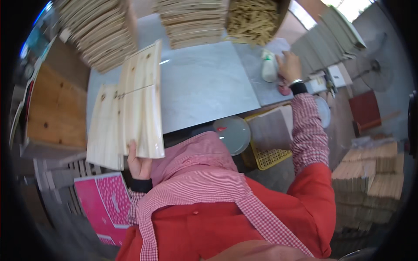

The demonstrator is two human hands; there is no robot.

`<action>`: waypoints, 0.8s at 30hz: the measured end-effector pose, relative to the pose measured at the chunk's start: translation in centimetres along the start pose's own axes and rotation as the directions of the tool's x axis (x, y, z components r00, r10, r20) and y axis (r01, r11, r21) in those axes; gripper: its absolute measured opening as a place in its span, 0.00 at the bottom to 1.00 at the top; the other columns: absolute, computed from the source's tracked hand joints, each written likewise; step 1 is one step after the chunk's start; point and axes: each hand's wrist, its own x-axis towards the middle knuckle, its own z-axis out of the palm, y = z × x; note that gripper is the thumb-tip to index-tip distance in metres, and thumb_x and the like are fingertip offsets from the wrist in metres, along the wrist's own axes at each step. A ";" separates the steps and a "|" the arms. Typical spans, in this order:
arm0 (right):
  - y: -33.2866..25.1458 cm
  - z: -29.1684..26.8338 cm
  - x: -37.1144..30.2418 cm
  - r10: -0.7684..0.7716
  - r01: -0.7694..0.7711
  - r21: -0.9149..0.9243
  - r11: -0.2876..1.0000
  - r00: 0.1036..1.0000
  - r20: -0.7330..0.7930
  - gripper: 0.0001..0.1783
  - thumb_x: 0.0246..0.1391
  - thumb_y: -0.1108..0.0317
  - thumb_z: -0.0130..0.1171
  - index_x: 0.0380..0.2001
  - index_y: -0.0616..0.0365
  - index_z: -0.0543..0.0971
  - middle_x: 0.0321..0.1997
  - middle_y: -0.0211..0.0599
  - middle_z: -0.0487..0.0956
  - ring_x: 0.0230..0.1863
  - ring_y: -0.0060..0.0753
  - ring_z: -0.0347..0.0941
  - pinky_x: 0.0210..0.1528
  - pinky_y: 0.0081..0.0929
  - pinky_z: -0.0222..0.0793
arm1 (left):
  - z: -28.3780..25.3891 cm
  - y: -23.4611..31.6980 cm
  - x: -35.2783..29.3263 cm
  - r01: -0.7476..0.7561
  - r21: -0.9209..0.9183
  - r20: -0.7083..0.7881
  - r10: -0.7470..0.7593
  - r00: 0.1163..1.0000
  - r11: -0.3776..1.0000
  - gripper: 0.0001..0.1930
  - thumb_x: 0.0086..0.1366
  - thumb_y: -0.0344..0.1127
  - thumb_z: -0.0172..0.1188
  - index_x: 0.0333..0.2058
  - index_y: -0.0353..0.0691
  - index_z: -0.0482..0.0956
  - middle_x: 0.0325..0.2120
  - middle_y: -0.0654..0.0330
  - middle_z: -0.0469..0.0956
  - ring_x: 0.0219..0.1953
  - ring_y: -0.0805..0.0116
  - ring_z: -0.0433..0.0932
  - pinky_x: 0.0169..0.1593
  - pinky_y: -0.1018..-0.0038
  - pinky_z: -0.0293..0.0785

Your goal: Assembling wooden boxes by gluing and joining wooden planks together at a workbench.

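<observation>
My left hand (140, 165) grips the lower end of a pale wooden panel (141, 113), its thumb on the face and the other fingers behind. The panel is tilted over the left part of the table, with a dark line across it and a few knots. Beside it on the left is another pale board (103, 130), partly overlapped. My right hand (289, 67) reaches to the table's right end, thumb and fingers apart, beside a white bottle (269, 67) with a green mark. A small reddish object (284, 89) lies close to its wrist; what is under the palm is hidden.
Stacks of boards (191, 21) and a box of thin wood strips (252, 19) line the back of the grey table (200, 82). A wooden box (56, 106) stands left. Below the front edge are a round bucket (233, 135) and yellow crate (272, 161). More wood is piled right (370, 178).
</observation>
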 end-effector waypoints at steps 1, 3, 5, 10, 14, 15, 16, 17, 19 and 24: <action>-1.4 -0.4 0.4 -0.080 0.098 0.174 0.980 0.991 -0.110 0.20 0.52 0.56 0.59 0.41 0.62 0.79 0.41 0.51 0.78 0.43 0.53 0.73 0.48 0.42 0.68 | 0.5 0.6 -0.4 -0.031 0.003 -0.022 0.031 0.999 1.000 0.25 0.69 0.37 0.52 0.61 0.37 0.60 0.58 0.52 0.67 0.59 0.55 0.68 0.63 0.53 0.62; -5.6 -0.9 0.2 -0.192 0.202 0.253 0.946 0.979 -0.062 0.21 0.51 0.57 0.60 0.41 0.63 0.79 0.41 0.51 0.78 0.43 0.53 0.72 0.48 0.42 0.68 | 1.8 0.1 -1.8 -0.054 0.055 -0.002 0.054 0.999 0.997 0.24 0.69 0.36 0.52 0.61 0.38 0.60 0.58 0.52 0.67 0.60 0.56 0.67 0.63 0.55 0.63; -11.4 -0.2 -1.7 -0.385 0.349 0.409 0.843 0.923 0.006 0.22 0.49 0.59 0.63 0.42 0.64 0.78 0.41 0.51 0.78 0.44 0.53 0.72 0.49 0.42 0.68 | 2.0 0.1 -2.8 -0.119 0.071 -0.058 0.123 0.991 0.990 0.24 0.69 0.36 0.52 0.61 0.38 0.61 0.58 0.52 0.68 0.60 0.57 0.66 0.63 0.55 0.63; -23.2 0.9 -9.4 -0.636 0.505 0.637 0.583 0.771 -0.030 0.25 0.47 0.62 0.63 0.46 0.67 0.74 0.47 0.53 0.76 0.50 0.53 0.71 0.54 0.40 0.66 | 1.0 2.4 -6.5 -0.231 0.068 -0.011 0.232 0.973 0.971 0.24 0.68 0.37 0.52 0.61 0.38 0.61 0.58 0.52 0.67 0.60 0.57 0.66 0.63 0.55 0.63; -35.0 -3.4 -15.3 -0.798 0.551 0.784 0.286 0.590 -0.123 0.31 0.46 0.61 0.64 0.51 0.69 0.71 0.55 0.57 0.71 0.57 0.55 0.67 0.61 0.41 0.62 | -0.1 4.4 -10.4 -0.332 0.053 0.034 0.331 0.943 0.942 0.24 0.69 0.35 0.51 0.60 0.35 0.60 0.57 0.51 0.68 0.59 0.57 0.67 0.63 0.58 0.62; -37.2 -3.7 -16.2 -0.813 0.560 0.798 0.221 0.558 -0.166 0.32 0.46 0.60 0.63 0.51 0.69 0.70 0.56 0.57 0.70 0.58 0.55 0.66 0.61 0.42 0.60 | 0.0 4.7 -11.2 -0.350 0.048 0.036 0.349 0.937 0.936 0.24 0.69 0.36 0.51 0.60 0.35 0.60 0.57 0.51 0.68 0.59 0.57 0.68 0.63 0.58 0.62; -39.1 -3.9 -17.1 -0.814 0.563 0.800 0.208 0.553 -0.177 0.32 0.46 0.60 0.63 0.51 0.69 0.70 0.56 0.57 0.70 0.58 0.55 0.66 0.61 0.42 0.60 | -0.1 5.0 -12.0 -0.365 0.043 0.036 0.364 0.931 0.930 0.24 0.69 0.36 0.51 0.60 0.35 0.60 0.57 0.51 0.68 0.59 0.57 0.68 0.63 0.58 0.62; -40.9 -3.9 -17.8 -0.824 0.604 0.774 0.188 0.527 -0.211 0.34 0.44 0.59 0.64 0.51 0.70 0.69 0.56 0.58 0.69 0.59 0.55 0.65 0.61 0.44 0.59 | 0.0 5.3 -12.3 -0.383 0.038 0.036 0.382 0.923 0.923 0.24 0.69 0.37 0.51 0.60 0.35 0.60 0.57 0.51 0.68 0.58 0.57 0.68 0.63 0.59 0.62; -44.0 -4.1 -18.4 -0.827 0.651 0.742 0.160 0.498 -0.259 0.36 0.42 0.58 0.65 0.51 0.72 0.68 0.56 0.59 0.68 0.59 0.54 0.64 0.61 0.45 0.58 | 0.0 6.1 -12.4 -0.417 0.040 0.047 0.415 0.909 0.908 0.25 0.69 0.37 0.51 0.61 0.35 0.59 0.57 0.51 0.68 0.59 0.57 0.68 0.63 0.58 0.62; -48.1 -3.4 -19.7 -0.894 0.672 0.709 0.214 0.428 -0.136 0.40 0.42 0.57 0.65 0.54 0.72 0.66 0.59 0.60 0.65 0.63 0.57 0.58 0.64 0.48 0.54 | -2.5 7.0 -12.7 -0.388 -0.006 0.025 0.388 0.921 0.922 0.27 0.68 0.37 0.51 0.62 0.35 0.57 0.59 0.51 0.66 0.60 0.56 0.67 0.64 0.57 0.60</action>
